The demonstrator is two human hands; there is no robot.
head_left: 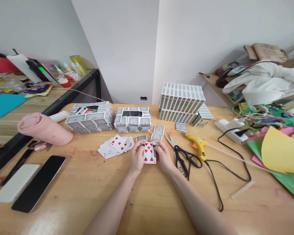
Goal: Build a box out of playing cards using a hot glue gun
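Between my two hands is a playing card (149, 153), a seven of hearts with its face toward me. My left hand (137, 156) pinches its left edge and my right hand (163, 156) its right edge, thumbs on the front. Whether more cards lie behind it I cannot tell. Face-up cards (117, 145) lie spread to the left of my hands. Several face-down cards (158, 131) rest just beyond them. Farther back stand two box shapes covered in grey-backed cards, a larger one (91, 117) and a smaller one (132, 119).
Black-handled scissors (182, 156) and a yellow glue gun (197, 143) with its cord lie to the right. Stacked card boxes (181, 101) stand at the back. On the left are a pink roll (45, 129) and a phone (40, 182). Coloured sheets (281, 153) cover the right edge.
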